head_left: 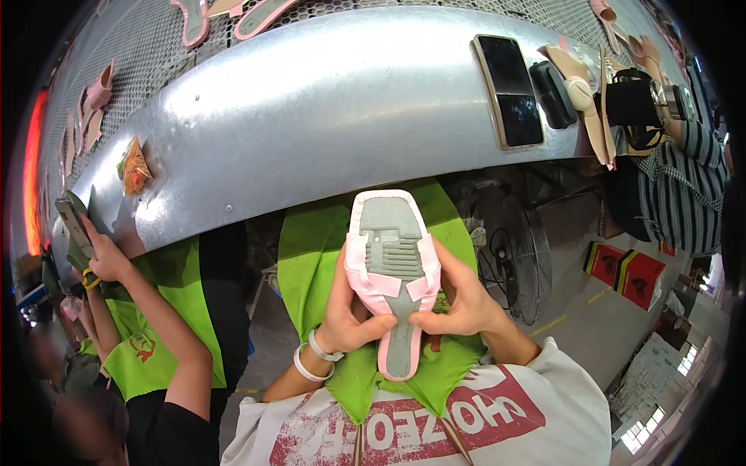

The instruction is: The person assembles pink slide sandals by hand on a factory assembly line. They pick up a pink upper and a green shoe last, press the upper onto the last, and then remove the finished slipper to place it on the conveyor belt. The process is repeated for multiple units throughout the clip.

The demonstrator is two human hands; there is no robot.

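Note:
I hold a pink sandal upper (390, 210) with a grey ribbed underside facing me, the wide toe end pointing away and the narrow heel end toward me. Pink strap flaps fold over its middle from both sides. My left hand (351, 317) grips the left edge, its thumb pressed on the narrow waist. From the right, my right hand (460, 301) wraps the other side, thumb close to the left one. The fingers behind the shoe are hidden. It hangs over my green apron (307, 241), just off the table's near edge.
On the curved metal table (311, 109) lie a phone (509, 92), a black case (553, 95) and a wrapped snack (135, 168). Beyond it a mesh conveyor (326, 12) carries pink shoe parts. A floor fan (517, 256) stands below right. Co-workers sit on both sides.

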